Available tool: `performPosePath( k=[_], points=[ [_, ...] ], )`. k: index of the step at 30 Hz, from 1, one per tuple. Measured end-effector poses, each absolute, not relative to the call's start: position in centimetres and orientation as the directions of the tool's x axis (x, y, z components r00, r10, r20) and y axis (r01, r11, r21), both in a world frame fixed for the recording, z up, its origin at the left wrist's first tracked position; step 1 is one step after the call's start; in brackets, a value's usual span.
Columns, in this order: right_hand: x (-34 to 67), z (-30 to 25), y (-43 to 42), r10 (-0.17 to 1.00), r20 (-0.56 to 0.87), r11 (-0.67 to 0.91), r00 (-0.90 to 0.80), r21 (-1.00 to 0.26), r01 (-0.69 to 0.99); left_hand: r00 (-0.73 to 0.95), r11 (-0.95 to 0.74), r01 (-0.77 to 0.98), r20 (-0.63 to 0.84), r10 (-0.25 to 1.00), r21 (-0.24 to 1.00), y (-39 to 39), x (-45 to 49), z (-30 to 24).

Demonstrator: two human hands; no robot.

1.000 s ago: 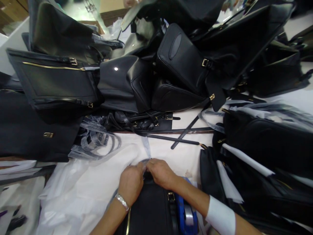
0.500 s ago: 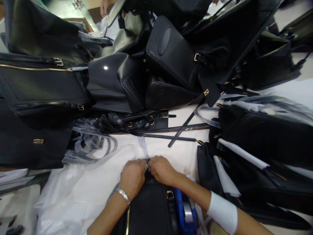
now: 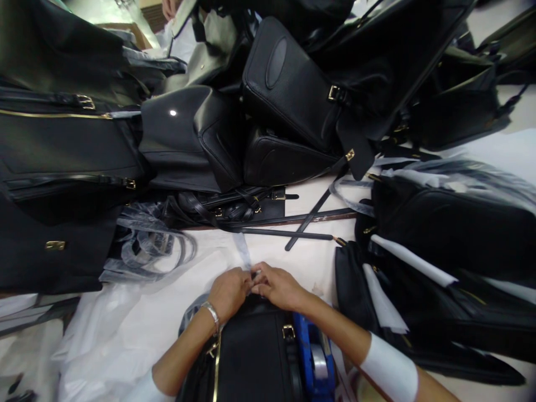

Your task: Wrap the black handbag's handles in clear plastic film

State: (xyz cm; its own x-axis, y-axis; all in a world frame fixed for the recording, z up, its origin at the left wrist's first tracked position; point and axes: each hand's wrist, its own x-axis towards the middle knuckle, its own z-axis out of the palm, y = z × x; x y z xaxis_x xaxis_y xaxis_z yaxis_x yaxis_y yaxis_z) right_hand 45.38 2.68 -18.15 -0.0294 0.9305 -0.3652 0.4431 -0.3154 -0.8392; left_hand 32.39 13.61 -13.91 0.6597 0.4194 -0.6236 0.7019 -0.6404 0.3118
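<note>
My left hand (image 3: 228,291) and my right hand (image 3: 276,286) meet knuckle to knuckle at the top edge of a black handbag (image 3: 251,357) that lies right in front of me. Both are closed in a pinch on a thin strip of clear plastic film (image 3: 243,251), which runs up from my fingers across the white table sheet. A silver bracelet circles my left wrist. The bag has a gold trim line on its left side and a small gold buckle (image 3: 287,331) on its right.
A blue tape dispenser (image 3: 315,357) lies just right of the bag. Many black handbags (image 3: 288,95) are heaped across the back and both sides. Plastic-wrapped straps (image 3: 154,245) lie at left, loose black straps (image 3: 301,223) in the middle. Another person's hand (image 3: 168,8) shows at the top edge.
The view has shifted, so the bag pile sits further left and higher. My hands stay pinched together on the film and have risen slightly off the bag's top edge.
</note>
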Motion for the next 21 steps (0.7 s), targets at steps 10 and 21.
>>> performPosePath(
  k=[10, 21],
  points=[
    [44.0, -18.1, 4.2, 0.921, -0.386, -0.354, -0.048, -0.882, 0.31, 0.582, -0.422, 0.812, -0.618, 0.529, 0.403, 13.8, 31.3, -15.3],
    [44.2, -17.5, 3.6, 0.962, -0.267, -0.232, -0.048, -0.9, 0.368, 0.692, -0.36, 0.718, -0.556, 0.46, 0.596, 14.2, 27.3, -10.8]
  ],
)
